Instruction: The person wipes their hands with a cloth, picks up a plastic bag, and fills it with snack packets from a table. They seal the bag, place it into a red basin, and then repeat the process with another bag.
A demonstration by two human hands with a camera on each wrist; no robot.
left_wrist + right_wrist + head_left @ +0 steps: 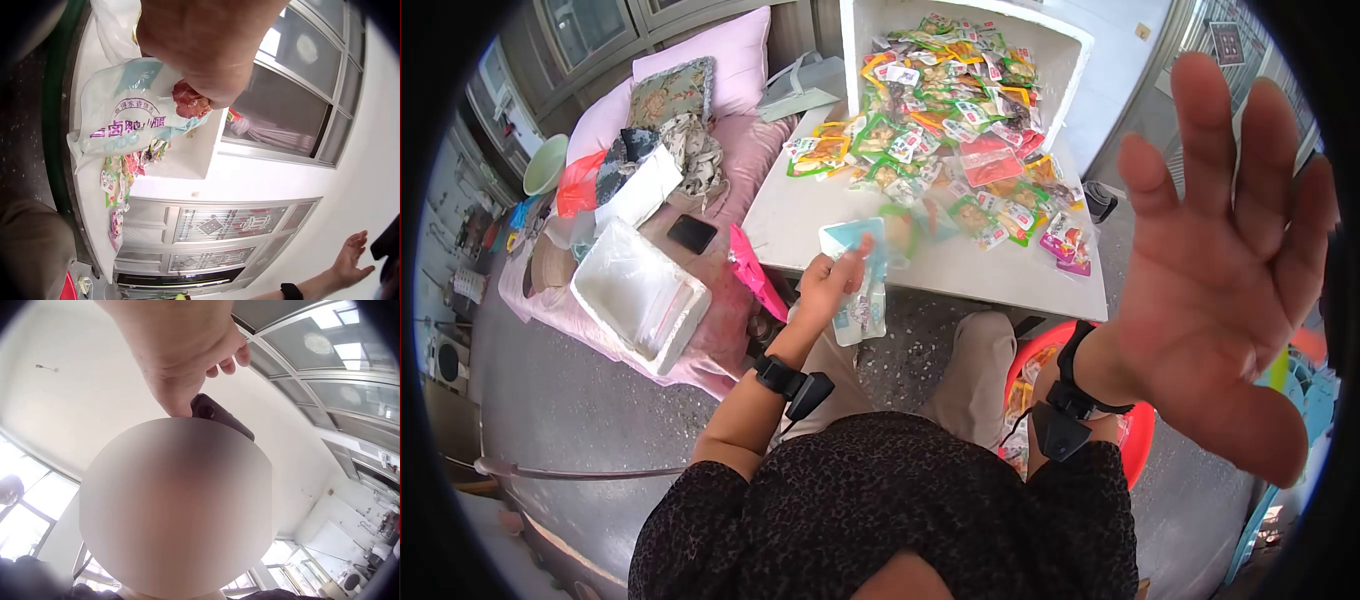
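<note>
Pouch (866,308) gripped by left hand (836,280), apparently mid-handling; right hand (1220,260), raised, fingers spread, would need lowering to help.

Purple “卤鸭” (apparently, through creases) on the bag (122,106).

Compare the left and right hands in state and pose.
The left hand grips a pale blue-and-white bag; the right hand shows an open, bare palm. The left hand is low near the table; the right hand is raised, fingers spread. Both have black wrist cameras.
</note>
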